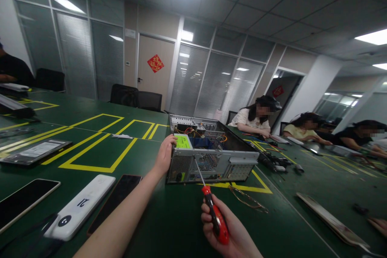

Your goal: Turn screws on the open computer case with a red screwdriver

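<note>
A computer case (211, 165) lies open on the green table, its perforated rear panel towards me. Inside its left corner sits a power supply with a bright green label (182, 142), and cables run behind it. My left hand (164, 154) grips the case's left edge, fingertips hooked over the top beside the green label. In my right hand (222, 219) is a red and black screwdriver (215, 213), held by its handle. The shaft points up and away, with its tip at the rear panel near a lower edge of the power supply; exact contact is too small to tell.
Left on the table (169, 225) lie a hard drive (36, 151), a white power bank (83, 205) and two dark phones (27, 199). Glasses (248, 199) lie right of the case, with another phone (331, 219) further right. Several people sit around the table.
</note>
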{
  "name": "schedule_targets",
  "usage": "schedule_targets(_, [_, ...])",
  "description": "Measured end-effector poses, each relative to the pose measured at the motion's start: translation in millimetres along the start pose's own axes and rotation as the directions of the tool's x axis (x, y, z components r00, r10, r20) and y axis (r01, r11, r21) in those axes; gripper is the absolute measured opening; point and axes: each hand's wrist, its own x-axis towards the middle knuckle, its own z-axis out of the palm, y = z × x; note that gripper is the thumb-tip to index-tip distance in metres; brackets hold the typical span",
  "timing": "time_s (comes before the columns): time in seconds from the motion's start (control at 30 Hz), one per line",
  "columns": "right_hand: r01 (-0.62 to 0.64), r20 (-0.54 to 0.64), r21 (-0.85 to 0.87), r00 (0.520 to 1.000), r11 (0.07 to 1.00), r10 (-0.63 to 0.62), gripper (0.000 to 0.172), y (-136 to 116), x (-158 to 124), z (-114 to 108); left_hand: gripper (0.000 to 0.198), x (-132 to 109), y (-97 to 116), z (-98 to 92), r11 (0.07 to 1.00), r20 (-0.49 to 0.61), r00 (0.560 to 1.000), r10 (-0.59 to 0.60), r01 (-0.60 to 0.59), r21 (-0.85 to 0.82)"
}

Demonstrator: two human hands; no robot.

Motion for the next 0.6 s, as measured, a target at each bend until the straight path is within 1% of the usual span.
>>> schedule_targets(0.07, [0.027,-0.028,-0.03,0.999,0.999,-0.028,0.026,0,1,0,0.04,0,0,0.5,1.0,-0.005,1.0,0.003,-0.003,-0.005])
schedule_targets(0.1, [0.018,-0.022,-0.038,1.0,0.999,-0.019,0.027,0,1,0,0.04,0,0,0.8,1.0,-0.008,1.0,0.006,-0.006,-0.008])
schedule_targets(0.17, [-0.022,0.022,-0.019,1.0,1.0,0.022,0.03,-1,0,1,0.041,0,0,1.2,1.0,-0.014,1.0,0.006,-0.006,-0.015])
schedule_targets(0.23, [-0.035,0.073,0.042,0.997,0.999,0.032,0.033,-1,-2,1,0.042,0,0,1.2,1.0,-0.012,1.0,0.002,-0.002,-0.016])
schedule_targets(0.33, [-0.046,0.098,0.082,0.994,0.996,0.038,0.035,0,-5,3,0.041,1,0,0.9,1.0,-0.007,1.0,-0.005,0.005,-0.012])
schedule_targets(0.43, [-0.043,0.046,0.061,0.998,0.997,0.04,0.033,1,-7,5,0.04,1,1,0.4,1.0,-0.003,1.0,-0.009,0.009,-0.006])
schedule_targets(0.53, [0.029,-0.027,0.045,0.999,0.999,-0.027,0.026,0,-8,8,0.04,1,1,0.0,1.0,0.001,1.0,-0.016,0.016,-0.002])
schedule_targets(0.6, [0.046,-0.021,0.032,0.999,0.998,-0.046,0.027,-2,-8,11,0.04,0,2,0.0,1.0,0.005,1.0,-0.023,0.023,-0.004])
